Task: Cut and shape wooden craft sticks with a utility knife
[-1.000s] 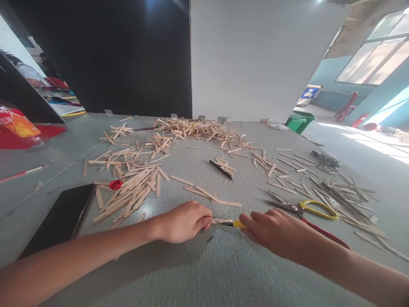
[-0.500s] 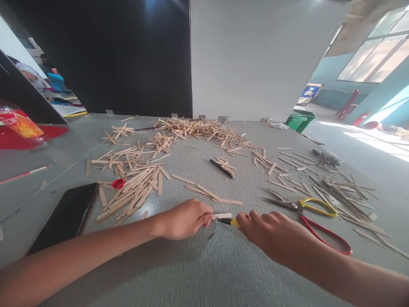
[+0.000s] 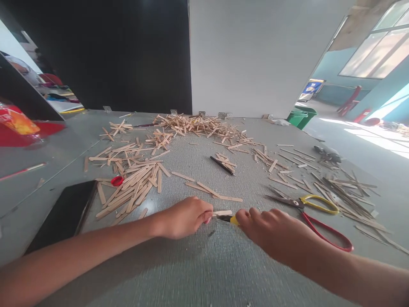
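My left hand point(image 3: 188, 218) is closed around a wooden craft stick point(image 3: 223, 212), whose short end sticks out to the right of the fingers. My right hand point(image 3: 263, 226) grips a utility knife point(image 3: 234, 220) with a yellow body and dark front. Its blade end lies against the lower edge of the stick, close to my left fingertips. A small dark sliver point(image 3: 211, 233) rests on the table just below. Beyond my hands lie a few loose craft sticks point(image 3: 207, 189), one with a small rectangle marked or cut in it.
Heaps of craft sticks point(image 3: 134, 187) spread across the left and back. Scissors point(image 3: 297, 203) with yellow and red handles lie open beside my right arm. A phone point(image 3: 64, 213), a red cap point(image 3: 117, 181) and a black pen point(image 3: 222, 165) are on the table point(image 3: 204, 273).
Both hands stay nearly in place, still holding stick and knife. The knife's tip has shifted slightly left along the stick. The whole view has tilted a little.
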